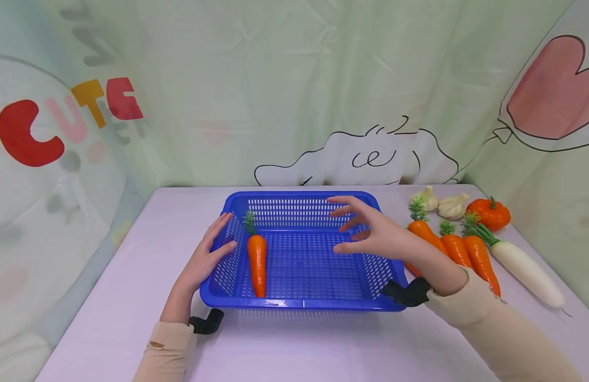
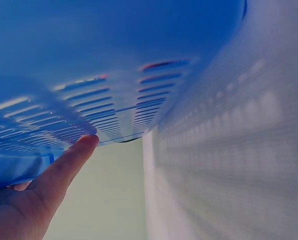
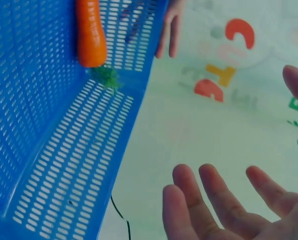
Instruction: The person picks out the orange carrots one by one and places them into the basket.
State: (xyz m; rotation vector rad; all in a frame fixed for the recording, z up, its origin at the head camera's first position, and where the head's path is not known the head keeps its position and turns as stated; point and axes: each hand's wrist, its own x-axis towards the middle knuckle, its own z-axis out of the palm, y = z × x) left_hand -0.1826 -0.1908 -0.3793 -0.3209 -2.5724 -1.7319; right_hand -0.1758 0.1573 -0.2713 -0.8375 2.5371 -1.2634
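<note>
A blue plastic basket (image 1: 304, 303) with slotted walls stands on the table, one orange carrot (image 1: 258, 265) with a green top lying along its left side. At the basket's left rim is my left hand (image 1: 205, 260), its fingers extended and its thumb reaching over the edge. In the left wrist view, a straight finger (image 2: 71, 160) overlaps the slotted outer wall. My right hand (image 1: 366, 225) hovers over the basket's right part, fingers spread and gently bent, holding nothing. The right wrist view shows those fingers (image 3: 224, 195) apart from the basket wall (image 3: 78, 165).
Right of the basket lie several carrots (image 1: 478, 260), a white radish (image 1: 528, 270), garlic bulbs (image 1: 452, 206) and a small orange pumpkin (image 1: 490, 213). A printed curtain (image 1: 275, 79) hangs behind the white table (image 1: 285, 350).
</note>
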